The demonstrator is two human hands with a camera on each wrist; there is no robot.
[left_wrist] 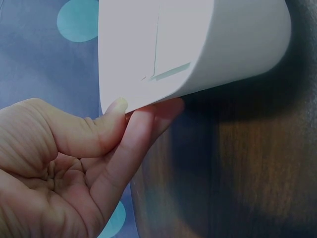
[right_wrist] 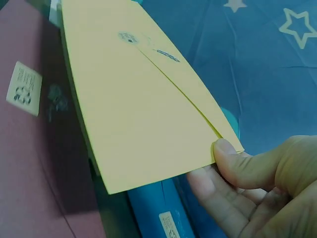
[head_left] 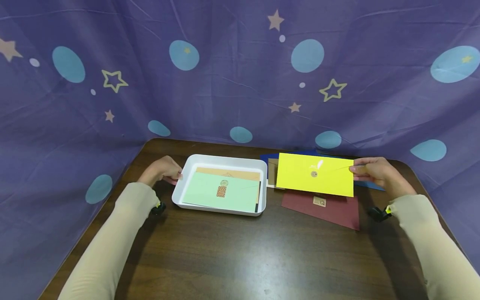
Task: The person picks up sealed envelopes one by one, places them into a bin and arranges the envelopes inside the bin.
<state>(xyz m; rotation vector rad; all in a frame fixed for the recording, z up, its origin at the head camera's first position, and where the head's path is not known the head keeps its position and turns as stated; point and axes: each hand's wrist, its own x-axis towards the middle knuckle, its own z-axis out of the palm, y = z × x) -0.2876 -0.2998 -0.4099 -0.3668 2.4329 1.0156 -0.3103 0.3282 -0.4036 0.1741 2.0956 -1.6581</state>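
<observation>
My left hand point(head_left: 167, 170) pinches the left rim of a white tray point(head_left: 181, 187), thumb on the inner side and fingers beneath, as the left wrist view shows. In the tray lies a mint green envelope point(head_left: 204, 191) with a round sticker and a patterned one, over a tan envelope point(head_left: 245, 174). My right hand point(head_left: 376, 173) pinches the right edge of a yellow envelope point(head_left: 296, 171), its thumb on the flap side. Raised above the other envelopes, the yellow one has a round sticker at its flap tip. Beneath it is a dark red envelope point(head_left: 337, 214), partly hidden.
Blue envelopes point(head_left: 268, 157) and a brown one point(head_left: 272, 171) lie behind and under the yellow envelope, mostly covered. All rest on a dark wooden table point(head_left: 225, 254). A purple curtain point(head_left: 240, 83) with stars hangs along the table's back edge.
</observation>
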